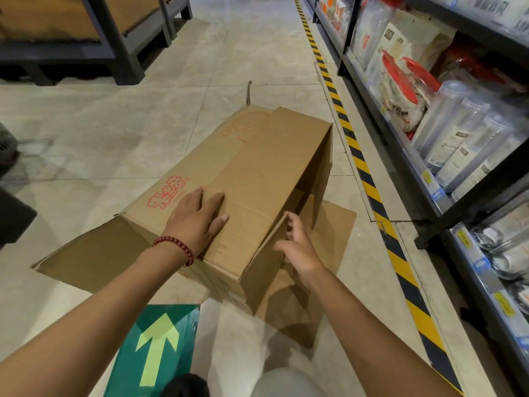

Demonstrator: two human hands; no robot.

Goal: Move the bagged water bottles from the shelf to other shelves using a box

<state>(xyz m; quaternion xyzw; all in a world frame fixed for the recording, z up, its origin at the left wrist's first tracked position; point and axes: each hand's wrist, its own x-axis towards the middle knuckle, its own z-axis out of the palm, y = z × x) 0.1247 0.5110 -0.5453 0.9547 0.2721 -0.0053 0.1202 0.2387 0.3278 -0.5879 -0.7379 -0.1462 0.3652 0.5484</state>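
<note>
A brown cardboard box (252,167) with red print lies on its side on the tiled floor, its opening toward the shelf on the right and its flaps spread out. My left hand (197,219), with a red bead bracelet at the wrist, presses flat on the box's upper face. My right hand (297,245) grips the near edge of the opening, fingers curled round the cardboard. Clear bagged water bottles (458,133) lie on the right-hand shelf (412,164).
A yellow-black hazard stripe (369,184) runs along the floor in front of the shelf unit. Red-and-white packages (400,90) sit further along the shelf. A green floor sticker with an arrow (157,348) is near my feet. Dark wooden display stands (86,38) are at the far left.
</note>
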